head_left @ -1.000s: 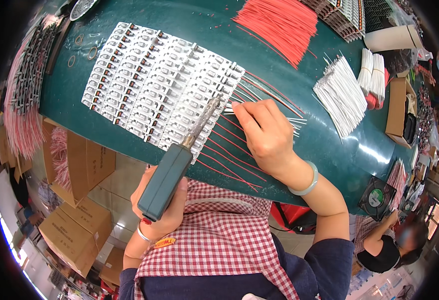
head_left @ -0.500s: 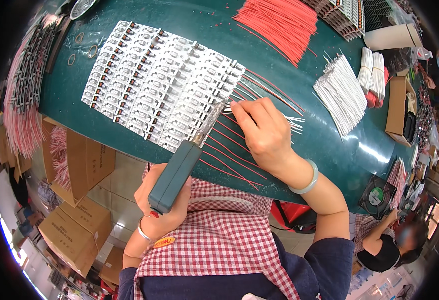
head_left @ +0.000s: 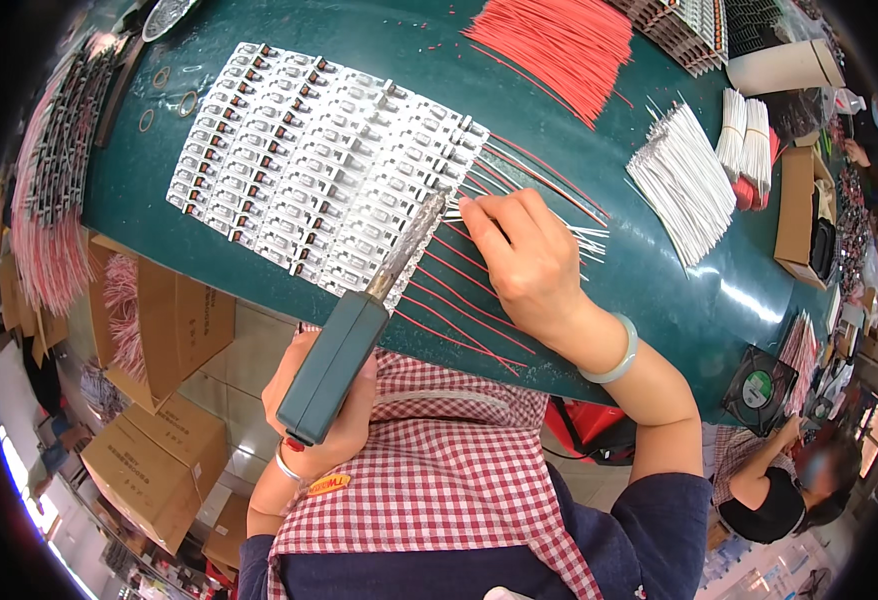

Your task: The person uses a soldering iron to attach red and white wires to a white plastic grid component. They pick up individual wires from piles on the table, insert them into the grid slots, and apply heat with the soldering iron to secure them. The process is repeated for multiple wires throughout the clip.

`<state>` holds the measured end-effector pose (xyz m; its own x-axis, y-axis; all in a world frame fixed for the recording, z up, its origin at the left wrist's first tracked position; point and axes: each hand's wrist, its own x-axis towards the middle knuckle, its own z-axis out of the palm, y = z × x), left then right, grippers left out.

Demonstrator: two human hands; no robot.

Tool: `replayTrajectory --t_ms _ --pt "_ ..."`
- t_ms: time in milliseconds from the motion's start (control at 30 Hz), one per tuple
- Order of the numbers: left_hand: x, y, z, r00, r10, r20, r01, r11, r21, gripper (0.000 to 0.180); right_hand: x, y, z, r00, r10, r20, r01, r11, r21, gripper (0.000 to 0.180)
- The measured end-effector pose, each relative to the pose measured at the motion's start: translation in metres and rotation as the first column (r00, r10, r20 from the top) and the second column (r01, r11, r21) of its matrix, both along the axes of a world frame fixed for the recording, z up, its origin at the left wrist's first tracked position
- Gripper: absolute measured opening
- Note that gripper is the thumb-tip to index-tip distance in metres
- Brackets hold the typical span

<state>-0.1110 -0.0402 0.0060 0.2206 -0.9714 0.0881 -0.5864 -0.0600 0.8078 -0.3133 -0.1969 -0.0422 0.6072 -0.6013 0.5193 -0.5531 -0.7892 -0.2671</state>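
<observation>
My left hand (head_left: pixel 352 413) is closed around a dark green soldering gun (head_left: pixel 327 365), whose metal barrel slants up and right. The barrel's end lies by the right edge of a panel of small white switch-like parts (head_left: pixel 309 165), set in rows on the green table. Close to that end, the thumb and fingers of my right hand (head_left: pixel 531 262) pinch a white wire; its tip is partly hidden by the fingers. Loose white wires (head_left: pixel 589 238) show beyond this hand. Red wires (head_left: pixel 459 292) run out from the panel's right edge, above and below the hand.
Heaps of red wires (head_left: pixel 557 52) and white wires (head_left: pixel 681 185) lie farther back on the green table (head_left: pixel 159 285). Bundled white wires (head_left: pixel 744 140), a cardboard box (head_left: pixel 801 215) and a small black fan (head_left: pixel 759 390) stand right. A co-worker (head_left: pixel 774 490) sits lower right.
The soldering gun's handle has shifted slightly left and down with my left hand, its barrel still by the panel edge. My right hand stays nearly in place, still pinching.
</observation>
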Motion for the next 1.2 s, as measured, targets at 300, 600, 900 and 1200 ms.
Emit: replayTrajectory --t_ms 300,600,900,1200 --pt "0.002 0.007 -0.005 0.999 0.032 -0.01 -0.032 0.999 -0.018 0.025 0.0 0.002 0.002 0.996 0.021 0.082 -0.018 0.999 -0.029 0.03" --pt "-0.001 0.0 0.003 0.999 -0.01 0.039 0.011 1.0 -0.017 0.021 0.004 0.01 0.0 0.998 -0.009 0.06 0.007 1.0 0.029 0.033" --pt "0.0 -0.001 0.004 0.999 -0.015 -0.038 0.016 0.999 0.028 0.025 0.005 0.012 0.002 0.999 -0.008 0.041 0.007 1.0 0.024 0.032" --pt "0.002 0.008 0.003 1.0 0.013 0.004 -0.013 0.999 -0.039 0.024 0.003 0.011 -0.003 1.0 0.01 -0.007 -0.01 1.0 -0.022 0.03"
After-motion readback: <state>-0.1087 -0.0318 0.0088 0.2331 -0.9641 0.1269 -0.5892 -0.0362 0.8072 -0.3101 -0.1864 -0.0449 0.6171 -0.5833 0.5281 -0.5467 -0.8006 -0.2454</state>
